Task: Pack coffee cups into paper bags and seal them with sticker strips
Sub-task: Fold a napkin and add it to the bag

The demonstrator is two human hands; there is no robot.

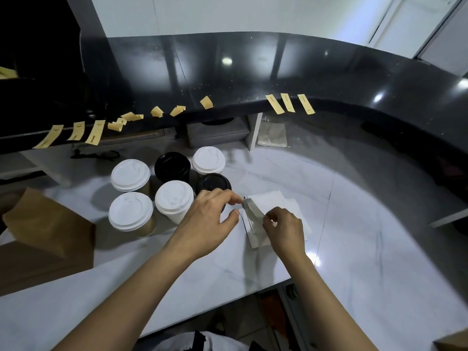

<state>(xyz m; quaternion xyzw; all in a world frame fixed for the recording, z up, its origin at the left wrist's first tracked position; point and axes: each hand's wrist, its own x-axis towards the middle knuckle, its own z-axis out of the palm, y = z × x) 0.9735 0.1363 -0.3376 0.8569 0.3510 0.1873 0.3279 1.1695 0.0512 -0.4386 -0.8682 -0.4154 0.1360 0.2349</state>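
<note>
step: peeling one sheet off the white paper stack (278, 219), mid worktop; lift a corner slowly so only one comes
left hand (210, 219): pinches the sheet's far corner
right hand (283, 226): pinches its near edge
cups (174, 183): six, left of the stack; four white lids, two black
sticker strips (288, 103): roughly a dozen along the dark counter edge
brown bag (48, 239): one, worktop's left edge

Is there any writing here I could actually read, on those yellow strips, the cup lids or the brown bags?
No text can be read.
Yellow sticker strips hanging from the dark counter edge: dark print along them, too small and blurred to read.
White plastic cup lids: only faint embossing, unreadable.
Black plastic cup lids: no lettering shows.
Brown paper bag: no print shows.
</note>
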